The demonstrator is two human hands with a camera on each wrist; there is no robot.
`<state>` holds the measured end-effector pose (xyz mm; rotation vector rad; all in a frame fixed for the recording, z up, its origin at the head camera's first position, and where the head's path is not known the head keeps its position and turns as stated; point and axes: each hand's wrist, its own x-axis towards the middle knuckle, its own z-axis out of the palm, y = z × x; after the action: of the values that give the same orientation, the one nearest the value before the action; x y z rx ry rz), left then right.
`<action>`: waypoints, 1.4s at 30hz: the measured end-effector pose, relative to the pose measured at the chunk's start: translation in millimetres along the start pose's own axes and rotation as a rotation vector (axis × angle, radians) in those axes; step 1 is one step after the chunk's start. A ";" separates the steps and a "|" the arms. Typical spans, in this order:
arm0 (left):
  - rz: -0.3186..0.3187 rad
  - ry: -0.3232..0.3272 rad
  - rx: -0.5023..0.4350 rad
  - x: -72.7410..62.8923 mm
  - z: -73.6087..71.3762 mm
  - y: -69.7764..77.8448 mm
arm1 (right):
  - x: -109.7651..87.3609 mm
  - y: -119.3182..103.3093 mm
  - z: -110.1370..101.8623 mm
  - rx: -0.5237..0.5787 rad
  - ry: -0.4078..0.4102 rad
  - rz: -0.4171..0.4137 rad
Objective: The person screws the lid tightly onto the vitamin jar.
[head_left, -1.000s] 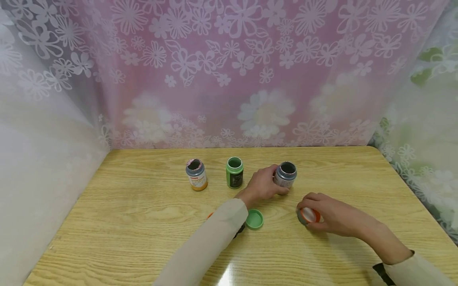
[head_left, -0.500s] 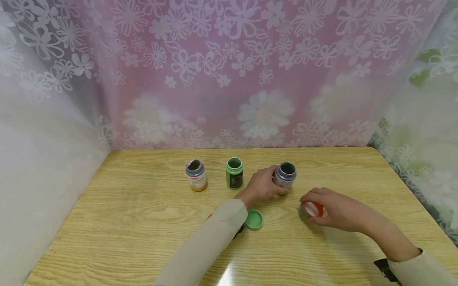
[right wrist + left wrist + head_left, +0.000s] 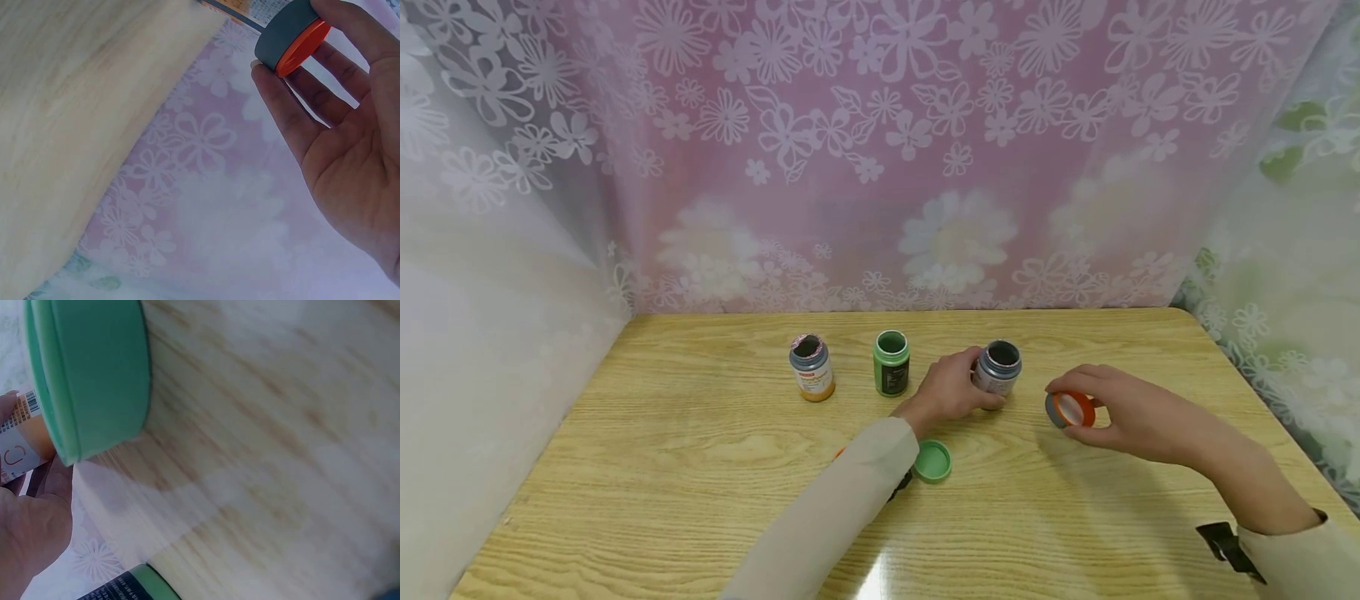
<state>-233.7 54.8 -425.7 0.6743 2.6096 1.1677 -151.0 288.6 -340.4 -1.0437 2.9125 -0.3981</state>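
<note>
My left hand [image 3: 953, 385] grips the side of a small open jar [image 3: 998, 367] with a grey threaded neck, standing on the table at the right of a row. In the left wrist view that hand [image 3: 37, 531] is partly hidden behind a green lid [image 3: 103, 375], and the jar's orange and white label [image 3: 25, 447] shows. My right hand [image 3: 1123, 412] pinches a grey jar lid [image 3: 1070, 410] with an orange inside between thumb and fingers, held tilted to the right of the jar. The right wrist view shows the lid [image 3: 287, 37] at the fingertips.
An open green jar [image 3: 892, 363] and another open jar [image 3: 812, 368] with a torn foil seal stand left of my left hand. A green lid [image 3: 933, 461] lies near my left sleeve, which hides most of an orange thing [image 3: 841, 452]. A floral curtain [image 3: 880, 167] hangs behind the table.
My right hand has moved away from me and to the right with the lid, which has turned to show more of its orange inside. The left hand and jar stay put.
</note>
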 end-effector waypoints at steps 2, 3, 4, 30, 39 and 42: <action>-0.002 0.002 -0.002 -0.2 0.1 0.0 | 0.8 -0.1 -3.2 0.006 0.008 0.000; -0.002 0.003 -0.002 -0.2 0.2 0.0 | 1.1 -0.1 -4.7 0.007 0.013 -0.002; -0.004 0.003 -0.003 -0.4 0.2 0.0 | 1.3 -0.3 -6.2 0.010 0.018 -0.002; 0.018 0.006 -0.024 -0.9 0.4 -2.1 | 24.2 -2.9 -13.0 0.093 0.227 -0.050; 0.026 0.000 0.001 0.0 0.4 -3.5 | 32.1 -4.9 -8.2 0.067 0.307 -0.074; 0.027 -0.004 0.001 0.1 0.5 -3.5 | 35.0 -5.0 -6.1 0.068 0.318 -0.076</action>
<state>-234.8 53.2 -428.6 0.7139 2.6062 1.1712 -175.7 264.4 -331.0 -1.1832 3.1075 -0.7244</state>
